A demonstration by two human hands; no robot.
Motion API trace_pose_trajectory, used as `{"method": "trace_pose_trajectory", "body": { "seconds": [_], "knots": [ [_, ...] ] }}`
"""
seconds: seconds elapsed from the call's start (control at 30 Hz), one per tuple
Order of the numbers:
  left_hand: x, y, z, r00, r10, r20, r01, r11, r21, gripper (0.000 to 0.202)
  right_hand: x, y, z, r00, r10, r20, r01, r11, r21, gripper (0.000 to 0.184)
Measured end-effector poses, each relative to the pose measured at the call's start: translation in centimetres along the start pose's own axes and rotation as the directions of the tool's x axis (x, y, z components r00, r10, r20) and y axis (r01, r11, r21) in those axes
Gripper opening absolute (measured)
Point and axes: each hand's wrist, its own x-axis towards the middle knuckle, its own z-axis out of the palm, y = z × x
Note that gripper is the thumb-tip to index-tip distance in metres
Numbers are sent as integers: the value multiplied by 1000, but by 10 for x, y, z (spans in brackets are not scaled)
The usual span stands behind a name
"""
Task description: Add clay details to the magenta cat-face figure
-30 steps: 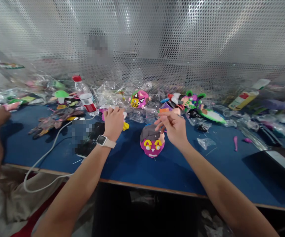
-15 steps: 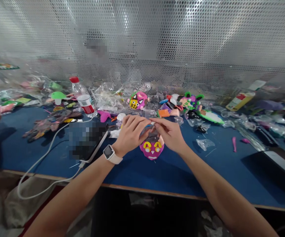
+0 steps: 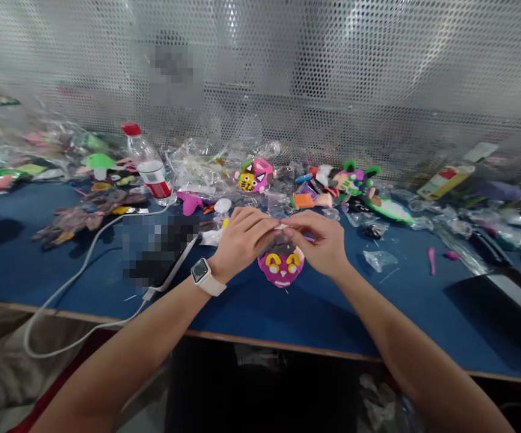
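Note:
A small piece of white clay [image 3: 280, 227] shows between my fingertips. My left hand [image 3: 244, 240], with a watch on its wrist, is closed in a pinch on one side of it. From the other side my right hand [image 3: 321, 240] pinches it with thumb and forefinger. Just below the hands lies a magenta clay face [image 3: 282, 275] with yellow and white eyes, a white nose and a white mouth. Its dark upper part is partly covered by my fingers.
Left of my hands are a phone [image 3: 163, 252] with a white cable and a red-capped bottle [image 3: 152, 171]. Clay figures, among them a pink and yellow mask [image 3: 255, 176], and plastic wrap line the back. A black box [image 3: 503, 307] stands at the right.
The blue bit seen at my left fingertips no longer shows. My hands stay together above the face, fingertips slightly shifted. The view has tilted a little, and the other person's hand at left has drawn outward.

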Motion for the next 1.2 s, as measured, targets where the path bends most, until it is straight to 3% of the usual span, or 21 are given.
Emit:
{"method": "trace_pose_trajectory", "body": {
  "seconds": [0.1, 0.2, 0.4, 0.43, 0.5, 0.57, 0.6, 0.67, 0.83, 0.97, 1.07, 1.2],
  "knots": [
    [0, 1, 1, 1000, -21, 3, 21, 998, -56, 15, 1, 2, -4, 991, -134, 3, 133, 983, -127, 15],
    [-1, 6, 3, 996, -84, 30, 88, 980, -178, 17, -1, 8, -5, 983, -183, -33, 172, 961, -217, 14],
    [2, 14, 6, 958, -271, 87, 282, 853, -439, 17, -5, 11, -8, 967, -253, 32, 248, 901, -355, 13],
    [2, 12, 6, 945, -318, 70, 316, 843, -435, 19, -3, 10, -11, 970, -243, -2, 227, 909, -351, 13],
    [2, 7, 6, 903, -429, 0, 394, 830, -394, 24, 3, 11, -20, 965, -183, -190, 117, 942, -314, 16],
    [2, 0, 6, 858, -509, -73, 456, 819, -348, 25, 11, 16, -31, 880, -97, -466, -10, 975, -222, 21],
    [1, -4, 7, 849, -521, -84, 470, 818, -332, 24, 15, 20, -37, 840, -80, -536, -30, 981, -193, 22],
    [0, -10, 9, 854, -515, -70, 473, 826, -308, 24, 21, 30, -44, 817, -56, -574, -38, 988, -152, 25],
    [-3, -14, 12, 892, -452, 12, 438, 857, -272, 25, 16, 46, -38, 898, -18, -439, -48, 989, -139, 21],
    [-4, -14, 12, 880, -472, 57, 469, 843, -264, 29, 6, 47, -26, 963, -52, -265, -7, 977, -215, 22],
    [-4, -16, 14, 866, -495, 67, 494, 831, -257, 29, 4, 44, -21, 978, -38, -204, -14, 968, -249, 24],
    [-4, -18, 17, 879, -470, 83, 474, 837, -275, 17, 3, 43, -16, 974, -34, -226, -40, 948, -315, 21]
  ]
}}
